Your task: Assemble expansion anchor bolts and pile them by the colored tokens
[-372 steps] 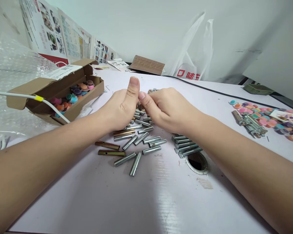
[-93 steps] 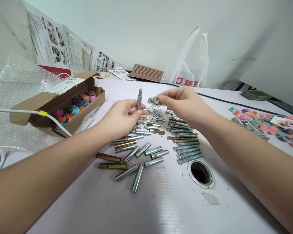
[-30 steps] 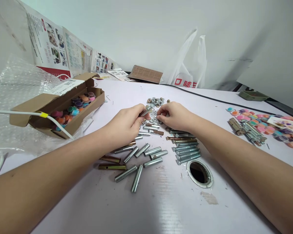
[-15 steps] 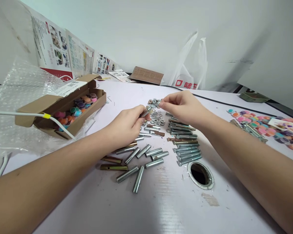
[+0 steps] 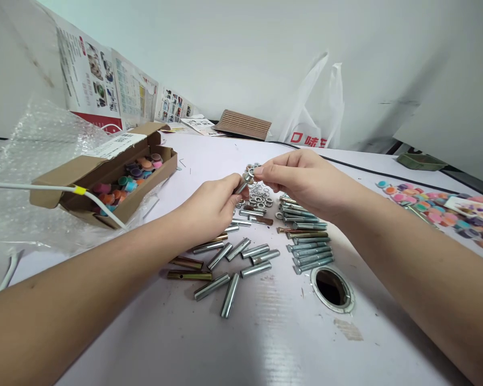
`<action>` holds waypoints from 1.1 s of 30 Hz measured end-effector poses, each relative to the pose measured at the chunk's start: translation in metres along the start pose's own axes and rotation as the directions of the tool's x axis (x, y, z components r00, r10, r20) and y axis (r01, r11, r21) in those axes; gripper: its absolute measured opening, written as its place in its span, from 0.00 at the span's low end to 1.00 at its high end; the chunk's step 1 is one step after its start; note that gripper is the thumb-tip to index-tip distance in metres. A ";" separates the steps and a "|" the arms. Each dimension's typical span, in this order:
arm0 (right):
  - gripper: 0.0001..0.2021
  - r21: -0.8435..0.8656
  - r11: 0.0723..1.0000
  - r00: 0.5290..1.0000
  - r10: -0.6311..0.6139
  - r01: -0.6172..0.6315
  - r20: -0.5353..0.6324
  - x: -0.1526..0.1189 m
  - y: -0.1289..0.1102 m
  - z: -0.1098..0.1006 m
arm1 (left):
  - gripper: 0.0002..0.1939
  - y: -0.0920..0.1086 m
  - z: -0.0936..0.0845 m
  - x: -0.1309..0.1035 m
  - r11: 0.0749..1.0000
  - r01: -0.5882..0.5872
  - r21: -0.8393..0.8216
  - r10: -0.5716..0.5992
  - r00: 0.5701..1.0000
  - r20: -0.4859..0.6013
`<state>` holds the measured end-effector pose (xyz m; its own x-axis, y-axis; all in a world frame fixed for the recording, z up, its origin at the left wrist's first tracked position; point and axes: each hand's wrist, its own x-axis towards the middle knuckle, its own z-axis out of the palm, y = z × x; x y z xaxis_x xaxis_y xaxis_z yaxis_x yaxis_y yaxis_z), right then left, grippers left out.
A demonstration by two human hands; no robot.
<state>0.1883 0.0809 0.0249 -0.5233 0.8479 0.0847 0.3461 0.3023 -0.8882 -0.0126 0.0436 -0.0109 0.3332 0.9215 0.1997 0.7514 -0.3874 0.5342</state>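
Metal rod (image 5: 241,186) is held tilted over the counter (image 5: 185,343), near the loose washers (image 5: 261,203). The step in hand appears to be fitting a small ring-like piece (image 5: 251,172) at the rod's far end; the next move calls for lining the two up closely. The left hand (image 5: 215,202) has its fingers closed around the rod, while the right hand (image 5: 301,177) has fingers nearly together, pinching the piece, whose exact shape is too small to tell
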 end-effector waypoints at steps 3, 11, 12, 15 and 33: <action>0.21 -0.011 1.000 0.999 0.006 -0.006 0.039 0.003 0.004 -0.005 | 0.09 0.000 0.001 0.001 1.000 -0.002 -0.001 0.002 1.000 -0.003; 0.10 -0.487 0.858 0.958 0.022 -0.165 -0.286 0.033 0.042 -0.018 | 0.11 0.005 0.002 0.000 0.999 0.039 -0.012 -0.039 0.999 -0.008; 0.11 -0.560 0.810 0.957 0.002 -0.171 -0.290 0.039 0.049 -0.019 | 0.11 0.005 0.002 0.000 0.999 0.042 -0.015 -0.042 0.999 -0.003; 0.19 -0.665 0.727 0.960 -0.027 -0.172 -0.278 0.051 0.065 -0.021 | 0.10 0.005 0.003 0.000 0.999 0.041 -0.032 -0.041 0.999 0.005; 0.07 -0.676 0.721 0.940 -0.106 -0.152 -0.324 0.067 0.064 -0.022 | 0.06 0.002 0.002 0.001 0.996 0.084 -0.037 -0.084 0.996 0.022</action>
<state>0.1923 0.1662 -0.0162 -0.2762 0.9061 0.3203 0.8555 0.3837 -0.3476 -0.0095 0.0437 -0.0109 0.2816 0.9498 0.1363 0.7549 -0.3070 0.5795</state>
